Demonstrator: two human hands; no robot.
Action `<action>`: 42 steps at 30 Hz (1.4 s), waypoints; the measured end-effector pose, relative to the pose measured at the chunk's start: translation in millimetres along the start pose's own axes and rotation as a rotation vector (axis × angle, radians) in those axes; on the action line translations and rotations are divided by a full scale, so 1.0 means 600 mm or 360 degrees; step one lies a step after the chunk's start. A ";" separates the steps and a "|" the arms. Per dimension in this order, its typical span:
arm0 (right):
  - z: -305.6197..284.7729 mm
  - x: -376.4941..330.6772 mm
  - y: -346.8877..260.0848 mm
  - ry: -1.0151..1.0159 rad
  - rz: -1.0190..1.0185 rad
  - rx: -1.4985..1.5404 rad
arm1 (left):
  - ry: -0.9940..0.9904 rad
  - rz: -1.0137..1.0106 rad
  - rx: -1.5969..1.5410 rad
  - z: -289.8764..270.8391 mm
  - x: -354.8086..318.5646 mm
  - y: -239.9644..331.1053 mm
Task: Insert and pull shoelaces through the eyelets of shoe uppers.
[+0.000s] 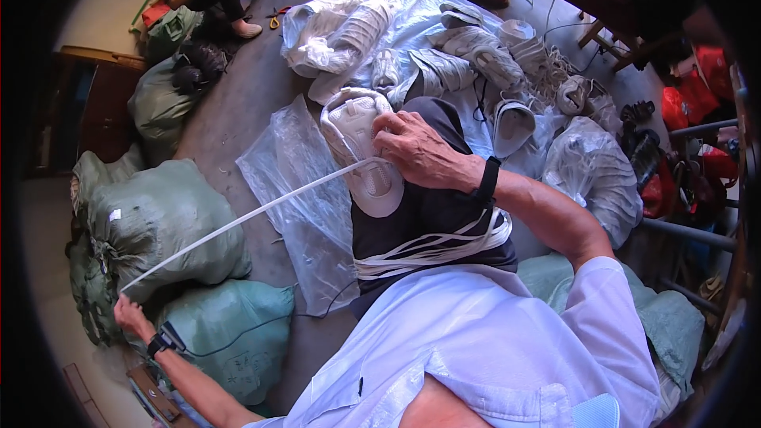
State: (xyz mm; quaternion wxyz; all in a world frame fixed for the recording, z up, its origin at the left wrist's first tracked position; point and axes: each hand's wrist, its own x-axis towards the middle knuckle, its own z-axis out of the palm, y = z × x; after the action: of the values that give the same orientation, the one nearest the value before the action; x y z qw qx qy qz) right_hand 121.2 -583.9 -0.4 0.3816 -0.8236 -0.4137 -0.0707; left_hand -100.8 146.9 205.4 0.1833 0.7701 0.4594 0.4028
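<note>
A white shoe upper [371, 186] lies across my dark-trousered thigh, its toe towards me. My right hand [420, 150] is closed on its right side, fingers bent at the lacing area; the fingertips are partly hidden. From the lacing area a white shoelace [258, 222] runs taut down to the far lower left. There my left hand [133, 317], arm stretched out, pinches the lace's end. A bundle of loose white laces [432, 247] rests over my lap.
Ahead on the floor, many white shoe uppers [483, 55] lie on clear plastic sheeting [297, 214]. Stuffed green sacks [170, 218] stand at left, near my left arm. Orange-handled scissors [275, 22] lie farther off. Two people sit at the back; a metal rack [690, 234] holds shoes at right.
</note>
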 end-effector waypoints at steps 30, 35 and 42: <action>-0.047 -0.058 -0.089 -0.0364 0.1013 0.0239 | -0.1093 -0.1065 -0.2556 -0.014 0.082 -0.126; -0.180 -0.099 -0.035 -0.0294 0.1362 0.1345 | -0.0850 -0.1258 -0.2484 -0.042 0.067 -0.130; -0.405 -0.289 0.020 0.0255 0.1407 0.1335 | -0.0453 -0.1452 -0.2162 0.026 0.042 -0.208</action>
State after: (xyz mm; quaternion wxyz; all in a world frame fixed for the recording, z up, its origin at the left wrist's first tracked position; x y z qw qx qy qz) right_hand 66.2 -864.0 87.3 0.6963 -0.6889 0.0044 0.2013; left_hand -151.9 233.4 126.0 0.8100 0.2735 0.3558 0.3774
